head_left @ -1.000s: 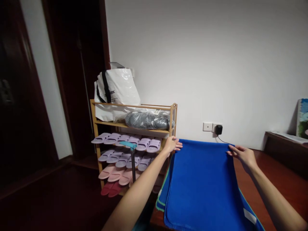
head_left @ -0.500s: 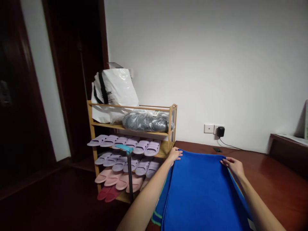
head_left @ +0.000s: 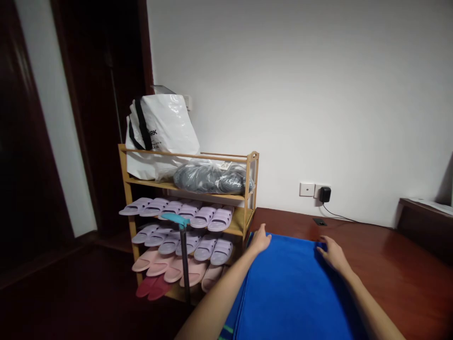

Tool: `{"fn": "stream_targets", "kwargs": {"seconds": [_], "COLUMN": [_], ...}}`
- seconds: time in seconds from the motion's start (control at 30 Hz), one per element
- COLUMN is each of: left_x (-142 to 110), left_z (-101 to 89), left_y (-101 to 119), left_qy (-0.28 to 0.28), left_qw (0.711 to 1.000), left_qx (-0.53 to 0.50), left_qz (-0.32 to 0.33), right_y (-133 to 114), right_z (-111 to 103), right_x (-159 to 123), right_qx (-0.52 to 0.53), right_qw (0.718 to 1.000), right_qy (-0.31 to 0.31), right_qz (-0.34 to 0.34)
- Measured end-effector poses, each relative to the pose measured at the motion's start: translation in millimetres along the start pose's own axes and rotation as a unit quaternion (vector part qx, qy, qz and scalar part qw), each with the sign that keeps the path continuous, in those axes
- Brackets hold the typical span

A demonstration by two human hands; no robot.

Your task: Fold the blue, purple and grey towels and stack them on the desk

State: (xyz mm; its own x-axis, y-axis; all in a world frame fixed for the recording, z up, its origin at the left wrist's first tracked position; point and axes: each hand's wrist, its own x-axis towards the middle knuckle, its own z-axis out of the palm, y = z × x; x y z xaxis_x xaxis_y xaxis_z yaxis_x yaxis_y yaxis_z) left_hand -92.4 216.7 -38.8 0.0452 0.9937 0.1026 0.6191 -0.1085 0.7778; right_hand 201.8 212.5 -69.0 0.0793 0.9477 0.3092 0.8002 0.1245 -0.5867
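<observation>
A folded blue cloth (head_left: 290, 288) lies in layers over the brown wooden surface, running down to the bottom of the view. Green stripes show on a lower layer at its left side. At the far left corner, my left hand (head_left: 261, 241) has its fingers closed at the cloth's edge; part of the grip is hidden. The far right corner is between the thumb and bent fingers of my right hand (head_left: 333, 255).
Left of the surface stands a wooden shoe rack (head_left: 250, 203) with lilac, pink and red slippers (head_left: 221, 219). It also bears a white bag (head_left: 166, 123) and a plastic-wrapped grey bundle (head_left: 212, 178). A blue-topped pole (head_left: 184, 255) stands before it. A black plug (head_left: 324, 194) trails a cord.
Both hands and the cloth's far edge have come lower and nearer to me. My right hand has moved slightly left, its fingers more bent. The view has shifted a little.
</observation>
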Motion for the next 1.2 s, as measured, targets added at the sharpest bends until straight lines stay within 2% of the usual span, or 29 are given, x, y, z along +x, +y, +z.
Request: {"fn": "stream_targets", "kwargs": {"seconds": [0.13,0.23,0.3,0.37,0.57,0.73,1.07,1.2], "left_x": [-11,-14,-12,-8,-1,-1,-13,-24], "left_z": [29.1,46.9,49.3,44.2,16.3,9.4,9.1,8.6], "left_y": [15,15,9,0,-23,-32,-30,-27], "left_qy": [-0.042,-0.064,-0.072,-0.075,-0.065,-0.047,-0.039,-0.036], "left_qw": [0.988,0.974,0.968,0.964,0.961,0.963,0.966,0.967], "left_qx": [0.113,0.174,0.203,0.225,0.259,0.261,0.253,0.25], "left_qz": [0.1,0.131,0.128,0.12,0.077,0.05,0.036,0.03], "right_y": [-32,-45,-44,-36,0,20,22,9], "right_z": [29,51,57,54,28,15,10,-1], "right_x": [-8,-13,-14,-14,-14,-18,-32,-40], "right_qx": [-0.068,-0.108,-0.132,-0.152,-0.191,-0.201,-0.216,-0.247], "right_qw": [0.988,0.98,0.977,0.975,0.972,0.971,0.97,0.966], "right_qy": [-0.08,-0.125,-0.142,-0.147,-0.133,-0.122,-0.109,-0.074], "right_qz": [-0.109,-0.11,-0.092,-0.073,0.003,0.043,0.034,-0.001]}}
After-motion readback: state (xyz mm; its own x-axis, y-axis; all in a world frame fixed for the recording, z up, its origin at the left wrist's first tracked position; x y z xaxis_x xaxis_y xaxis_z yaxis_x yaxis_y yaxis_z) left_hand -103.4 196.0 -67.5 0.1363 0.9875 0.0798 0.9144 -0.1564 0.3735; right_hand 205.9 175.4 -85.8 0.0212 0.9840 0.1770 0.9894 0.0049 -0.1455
